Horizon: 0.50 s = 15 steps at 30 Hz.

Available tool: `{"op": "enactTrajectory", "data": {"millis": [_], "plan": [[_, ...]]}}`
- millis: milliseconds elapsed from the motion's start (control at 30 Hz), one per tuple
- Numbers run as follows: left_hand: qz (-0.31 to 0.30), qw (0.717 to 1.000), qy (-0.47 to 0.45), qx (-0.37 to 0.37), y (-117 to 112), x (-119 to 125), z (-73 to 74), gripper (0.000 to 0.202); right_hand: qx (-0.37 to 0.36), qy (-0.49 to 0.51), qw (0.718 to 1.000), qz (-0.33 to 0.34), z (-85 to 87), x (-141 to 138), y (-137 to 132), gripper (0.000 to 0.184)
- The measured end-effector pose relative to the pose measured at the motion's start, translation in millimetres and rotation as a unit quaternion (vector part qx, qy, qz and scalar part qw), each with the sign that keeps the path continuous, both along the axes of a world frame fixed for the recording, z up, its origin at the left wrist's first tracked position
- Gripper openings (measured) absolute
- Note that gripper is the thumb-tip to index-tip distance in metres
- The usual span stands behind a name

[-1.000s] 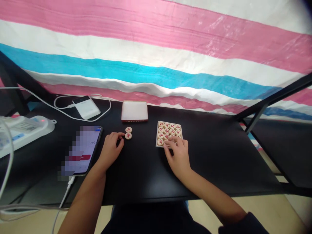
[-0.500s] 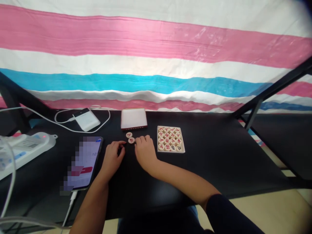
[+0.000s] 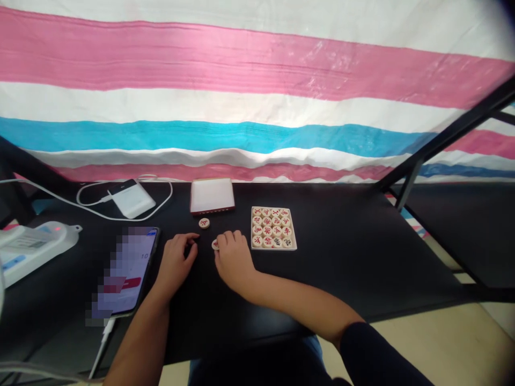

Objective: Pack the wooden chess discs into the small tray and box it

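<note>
My right hand has its fingers closed on a round Chinese chess piece, whose left edge shows beside the fingertips. A second Chinese chess piece with a red character lies on the black table just beyond it. My left hand rests on the table to the left, holding nothing, with a gap between its thumb and its bent fingers. Right of my right hand sits a shallow white box filled with rows of chess pieces, most marked in red and a couple in black.
A white-topped box lid with a dark red edge stands at the back of the table. On the left are a phone on a cable, a white power bank and a power strip. Behind hangs a striped sheet.
My right hand has closed on the nearer chess piece and drawn it toward me, away from the other loose piece. The view has shifted slightly; my left hand has stayed about in place.
</note>
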<state>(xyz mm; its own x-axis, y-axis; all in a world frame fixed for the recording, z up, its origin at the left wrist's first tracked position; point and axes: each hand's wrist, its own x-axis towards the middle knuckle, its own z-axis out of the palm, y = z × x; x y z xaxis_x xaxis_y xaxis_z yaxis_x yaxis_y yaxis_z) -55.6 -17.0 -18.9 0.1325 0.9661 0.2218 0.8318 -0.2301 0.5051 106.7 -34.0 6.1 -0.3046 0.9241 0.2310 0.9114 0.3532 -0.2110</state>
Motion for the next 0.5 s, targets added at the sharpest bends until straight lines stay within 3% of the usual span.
{"op": "enactTrajectory", "data": {"millis": [167,267,367,433,500], "plan": [[0.000,1.000,0.008,0.002,-1,0,-0.2,0.026,0.004,0.037,0.999,0.012,3.3,9,-10,0.009],[0.004,1.000,0.012,0.001,-1,1,0.4,0.026,0.020,0.123,0.992,0.011,13.0,36,-22,0.007],[0.003,1.000,0.016,0.000,-1,1,-0.5,0.026,0.067,0.197,0.977,-0.054,21.9,79,-35,0.011],[-0.001,1.000,0.013,0.003,0,0,-2.1,0.027,0.090,0.178,0.973,-0.118,22.4,105,-40,0.011],[-0.004,1.000,0.009,0.006,1,0,-3.9,0.027,0.089,0.137,0.977,-0.134,18.3,121,-42,0.011]]}}
